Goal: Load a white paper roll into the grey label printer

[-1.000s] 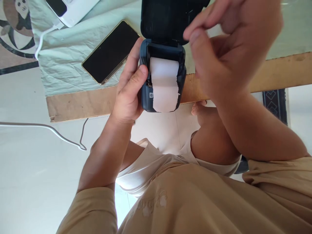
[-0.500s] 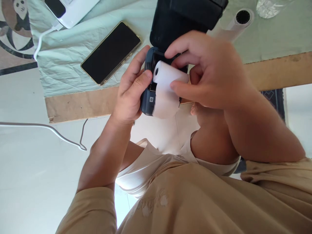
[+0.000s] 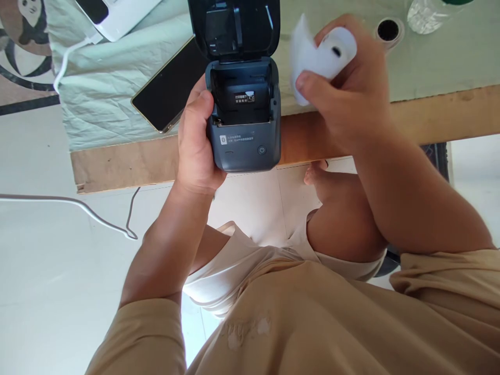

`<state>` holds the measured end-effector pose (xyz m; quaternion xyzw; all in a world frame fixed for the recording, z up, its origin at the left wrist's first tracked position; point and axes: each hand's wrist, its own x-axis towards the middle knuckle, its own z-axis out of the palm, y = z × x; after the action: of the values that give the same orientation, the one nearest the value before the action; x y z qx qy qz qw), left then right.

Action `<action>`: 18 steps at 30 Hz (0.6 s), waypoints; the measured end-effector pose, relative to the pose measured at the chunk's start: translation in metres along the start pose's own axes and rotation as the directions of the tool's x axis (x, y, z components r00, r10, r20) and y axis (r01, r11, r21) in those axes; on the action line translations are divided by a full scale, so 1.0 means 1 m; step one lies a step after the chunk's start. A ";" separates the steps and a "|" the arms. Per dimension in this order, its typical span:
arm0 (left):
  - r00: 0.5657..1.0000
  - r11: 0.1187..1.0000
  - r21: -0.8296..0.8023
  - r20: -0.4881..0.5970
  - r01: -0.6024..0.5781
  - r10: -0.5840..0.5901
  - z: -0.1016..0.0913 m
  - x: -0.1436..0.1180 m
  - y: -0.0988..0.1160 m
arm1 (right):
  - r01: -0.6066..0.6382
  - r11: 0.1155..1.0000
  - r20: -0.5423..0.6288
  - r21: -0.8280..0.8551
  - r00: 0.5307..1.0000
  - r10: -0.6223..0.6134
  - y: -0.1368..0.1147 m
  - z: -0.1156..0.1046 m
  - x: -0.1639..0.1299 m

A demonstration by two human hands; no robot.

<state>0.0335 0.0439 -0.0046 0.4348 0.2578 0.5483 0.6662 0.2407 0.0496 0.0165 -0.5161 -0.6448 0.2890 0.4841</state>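
Head view: one printer, lid open, clasped in the left hand over the edge of the table; one roll, loose-ended, pinched rightward by the right hand, liable, I'd judge, to unwind should that pinch slacken.

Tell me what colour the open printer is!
The printer is dark blue-grey, clearest in the head view.

At the desk's near edge, a printer rests in the left hand, its lid behind. To its right, a paper roll sits in the right hand. A phone lies on the cloth, left of the printer; a second roll and, right of it, a bottle stand beyond the right hand.
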 end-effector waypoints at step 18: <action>0.996 0.998 0.057 -0.087 0.014 -0.009 -0.006 0.001 -0.005 | 0.298 0.897 -0.475 -0.327 0.768 -0.429 0.028 -0.046 0.019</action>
<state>0.0309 0.0465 -0.0118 0.4283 0.3045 0.5551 0.6447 0.2939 0.0701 0.0152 -0.4930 -0.6009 -0.0439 0.6277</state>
